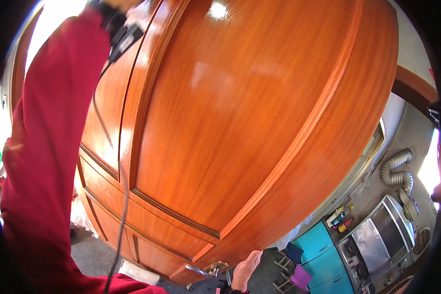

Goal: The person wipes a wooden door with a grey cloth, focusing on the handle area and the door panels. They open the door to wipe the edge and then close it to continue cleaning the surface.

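A varnished orange-brown wooden door (235,121) with raised mouldings fills most of the view. My left arm, in a red sleeve (47,121), reaches up along the left side. Most of my left hand (121,4) is cut off at the top, so its fingers and anything in them are hidden. A black wrist device (125,43) trails a dark cable (124,205) downward. Low in the view, my right hand (247,270) is at the door's edge, fingers close together. Whether it grips the edge is unclear. The metal lever handle (204,271) is just left of it.
Blue cabinets (325,262) adjoin a metal stove (375,244) at lower right, below a silver flexible duct (397,169). Small stools with a purple seat (300,277) and a dark seat (294,253) stand by the cabinets. A pale cloth-like item (139,272) lies below the door.
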The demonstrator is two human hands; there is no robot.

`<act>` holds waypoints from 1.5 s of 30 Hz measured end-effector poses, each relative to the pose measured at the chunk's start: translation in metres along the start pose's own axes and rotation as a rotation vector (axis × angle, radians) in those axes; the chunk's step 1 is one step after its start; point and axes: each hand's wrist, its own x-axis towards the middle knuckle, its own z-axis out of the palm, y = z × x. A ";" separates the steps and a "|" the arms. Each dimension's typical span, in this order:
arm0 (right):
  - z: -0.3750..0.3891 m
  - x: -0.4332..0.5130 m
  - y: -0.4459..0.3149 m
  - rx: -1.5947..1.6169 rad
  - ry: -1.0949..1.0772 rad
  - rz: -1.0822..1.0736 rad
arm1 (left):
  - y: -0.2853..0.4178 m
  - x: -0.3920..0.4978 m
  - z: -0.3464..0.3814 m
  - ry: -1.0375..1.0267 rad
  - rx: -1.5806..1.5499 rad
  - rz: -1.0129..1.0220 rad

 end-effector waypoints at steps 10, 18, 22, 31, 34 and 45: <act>0.007 -0.002 0.011 -0.008 0.114 0.191 | 0.053 -0.263 -0.011 -0.294 0.441 0.109; 0.007 0.000 0.014 0.038 0.078 0.128 | 0.018 0.002 0.002 0.052 0.309 0.290; 0.011 -0.003 0.012 0.047 0.134 0.132 | 0.005 0.048 0.031 0.434 0.602 0.109; 0.008 0.001 0.002 0.177 0.043 0.051 | 0.047 0.045 0.055 0.376 0.578 0.072; 0.006 0.003 0.004 0.166 0.033 0.030 | 0.047 0.048 0.071 0.229 0.649 0.300; 0.003 0.003 0.002 0.161 0.010 0.021 | 0.166 0.041 0.160 0.015 -0.032 0.384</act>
